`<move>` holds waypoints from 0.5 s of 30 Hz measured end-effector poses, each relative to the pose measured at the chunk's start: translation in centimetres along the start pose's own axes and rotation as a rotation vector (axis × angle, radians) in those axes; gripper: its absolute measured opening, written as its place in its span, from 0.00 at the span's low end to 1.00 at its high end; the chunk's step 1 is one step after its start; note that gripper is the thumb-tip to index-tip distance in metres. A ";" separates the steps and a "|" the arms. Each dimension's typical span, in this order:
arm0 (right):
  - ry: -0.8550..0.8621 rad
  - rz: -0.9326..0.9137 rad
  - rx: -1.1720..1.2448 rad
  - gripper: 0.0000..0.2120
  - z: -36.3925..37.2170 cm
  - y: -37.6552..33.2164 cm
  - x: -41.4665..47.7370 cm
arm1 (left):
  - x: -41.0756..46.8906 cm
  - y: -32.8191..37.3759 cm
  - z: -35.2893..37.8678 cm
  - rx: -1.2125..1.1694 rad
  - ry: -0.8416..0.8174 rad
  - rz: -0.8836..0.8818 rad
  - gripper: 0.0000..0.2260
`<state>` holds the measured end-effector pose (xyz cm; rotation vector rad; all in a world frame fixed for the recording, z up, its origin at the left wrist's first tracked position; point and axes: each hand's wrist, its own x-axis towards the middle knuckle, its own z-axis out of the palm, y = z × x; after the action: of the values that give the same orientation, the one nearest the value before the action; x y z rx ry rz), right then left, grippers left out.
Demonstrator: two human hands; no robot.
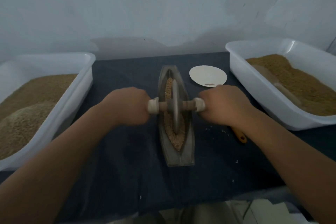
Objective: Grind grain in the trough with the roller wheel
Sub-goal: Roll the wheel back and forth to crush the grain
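Fingers curled tight, my left hand (127, 106) and right hand (224, 105) grip the roller wheel (175, 103), upright midway along the trough (189, 143), grain (168, 85) only coarsely cracked, so plenty left to grind, I reckon.

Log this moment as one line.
step: grinding | roller wheel: upright in trough, amid grain | left hand: grips its handle | right hand: grips its handle

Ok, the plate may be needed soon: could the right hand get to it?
Probably yes: the plate lies just beyond the right hand, nothing between them, though that hand grips the roller handle and must let go first.
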<state>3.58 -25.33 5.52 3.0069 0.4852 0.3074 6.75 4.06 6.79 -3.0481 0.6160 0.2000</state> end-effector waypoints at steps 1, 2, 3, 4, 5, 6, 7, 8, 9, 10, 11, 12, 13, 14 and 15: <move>-0.029 0.058 -0.012 0.12 0.1 -0.1 1.7 | 1.2 0.0 -0.3 0.026 0.026 -0.020 0.12; -0.013 0.105 -0.029 0.10 0.2 -0.1 3.6 | 2.7 -0.1 -0.6 0.052 0.068 -0.044 0.12; 0.016 0.146 -0.042 0.09 0.2 0.0 5.4 | 4.1 -0.3 -0.9 0.066 0.110 -0.074 0.12; 0.035 0.172 -0.052 0.09 0.2 0.0 7.0 | 5.4 -0.5 -1.3 0.071 0.139 -0.109 0.12; 0.034 0.178 -0.069 0.09 0.1 0.1 8.3 | 6.3 -0.7 -1.6 0.070 0.160 -0.139 0.12; 0.021 0.167 -0.088 0.09 -0.2 0.1 9.1 | 6.9 -0.9 -1.7 0.067 0.173 -0.155 0.12; -0.001 0.154 -0.099 0.08 -0.5 0.1 9.4 | 7.0 -0.9 -1.7 0.057 0.174 -0.161 0.12; -0.021 0.147 -0.093 0.08 -0.9 0.1 9.3 | 6.8 -0.8 -1.5 0.042 0.166 -0.163 0.12; -0.037 0.137 -0.066 0.07 -1.1 0.0 8.7 | 6.0 -0.6 -1.2 0.025 0.153 -0.159 0.10; -0.063 0.119 -0.029 0.07 -1.4 -0.1 7.6 | 4.9 -0.5 -0.7 0.012 0.134 -0.148 0.08; -0.101 0.093 0.005 0.07 -1.7 -0.4 6.2 | 3.5 -0.4 0.1 0.007 0.115 -0.130 0.07; -0.144 0.061 0.030 0.08 -1.9 -0.6 4.4 | 1.9 -0.3 0.8 0.013 0.112 -0.105 0.07; -0.178 0.029 0.044 0.09 -2.1 -0.7 2.7 | 0.2 -0.3 1.5 0.025 0.134 -0.072 0.07; -0.201 0.011 0.046 0.10 -2.4 -0.7 1.0 | -1.4 -0.2 1.9 0.030 0.169 -0.039 0.08; -0.214 0.001 0.042 0.10 -2.6 -0.6 -0.2 | -2.5 -0.2 2.2 0.030 0.194 -0.016 0.09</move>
<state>2.68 -24.67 7.97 3.0321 0.4749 -0.0261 4.25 5.29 4.95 -3.0649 0.5966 -0.1056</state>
